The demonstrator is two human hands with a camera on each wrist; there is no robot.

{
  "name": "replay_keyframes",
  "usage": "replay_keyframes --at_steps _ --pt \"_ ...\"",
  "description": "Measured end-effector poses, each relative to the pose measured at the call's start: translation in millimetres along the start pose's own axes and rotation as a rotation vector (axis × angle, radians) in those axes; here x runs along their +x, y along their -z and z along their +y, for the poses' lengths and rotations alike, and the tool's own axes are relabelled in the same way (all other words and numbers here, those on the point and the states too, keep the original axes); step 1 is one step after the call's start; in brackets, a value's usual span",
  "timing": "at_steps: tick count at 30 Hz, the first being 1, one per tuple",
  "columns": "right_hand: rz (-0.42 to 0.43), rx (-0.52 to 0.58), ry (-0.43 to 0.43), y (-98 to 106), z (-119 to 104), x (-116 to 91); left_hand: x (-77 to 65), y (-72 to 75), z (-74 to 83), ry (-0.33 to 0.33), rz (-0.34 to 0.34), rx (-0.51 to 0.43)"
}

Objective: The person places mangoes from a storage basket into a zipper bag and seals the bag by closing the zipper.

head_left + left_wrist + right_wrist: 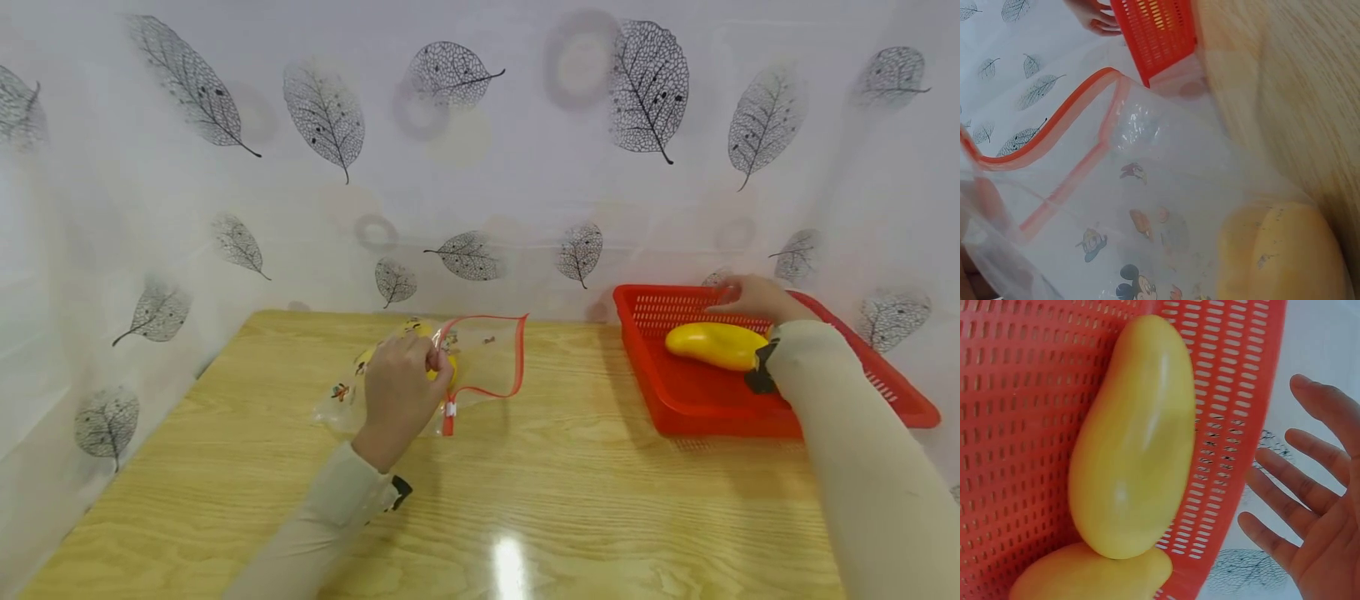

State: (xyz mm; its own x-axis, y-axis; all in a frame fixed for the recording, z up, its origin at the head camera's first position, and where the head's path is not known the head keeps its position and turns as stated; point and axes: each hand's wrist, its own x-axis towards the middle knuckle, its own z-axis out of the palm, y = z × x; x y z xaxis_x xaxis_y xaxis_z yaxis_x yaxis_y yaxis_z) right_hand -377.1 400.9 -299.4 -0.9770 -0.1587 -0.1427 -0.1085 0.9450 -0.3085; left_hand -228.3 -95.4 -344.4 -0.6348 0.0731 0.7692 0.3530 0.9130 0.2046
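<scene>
On the left of the head view my left hand grips a clear zip bag near its red-edged mouth, which gapes toward the right. The bag has cartoon figures printed on it, and a yellow mango shows through its plastic. My right hand is over the far side of a red basket. Its fingers are spread and hold nothing in the right wrist view. Beside it in the basket lies a large yellow mango, touching a second mango.
A wood-grain table carries the bag and the basket, with bare wood between them. Behind the table hangs a pale curtain printed with dark leaves, close to the basket's far rim. Dark straps are around both wrists.
</scene>
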Motion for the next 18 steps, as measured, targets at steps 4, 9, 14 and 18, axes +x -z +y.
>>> replay_keyframes --at_steps 4,9,14,18 --pt "-0.013 0.027 -0.029 -6 7 3 0.0 0.0 0.0 0.001 -0.001 -0.003" --pt "-0.035 0.047 -0.072 -10 9 3 -0.8 0.0 -1.0 0.003 -0.001 -0.008" --pt "-0.057 0.072 -0.107 -14 9 2 -1.0 -0.1 -1.6 -0.005 0.008 -0.009" --pt "-0.068 0.072 -0.112 -17 13 3 -0.9 0.2 -1.7 -0.008 0.015 -0.010"
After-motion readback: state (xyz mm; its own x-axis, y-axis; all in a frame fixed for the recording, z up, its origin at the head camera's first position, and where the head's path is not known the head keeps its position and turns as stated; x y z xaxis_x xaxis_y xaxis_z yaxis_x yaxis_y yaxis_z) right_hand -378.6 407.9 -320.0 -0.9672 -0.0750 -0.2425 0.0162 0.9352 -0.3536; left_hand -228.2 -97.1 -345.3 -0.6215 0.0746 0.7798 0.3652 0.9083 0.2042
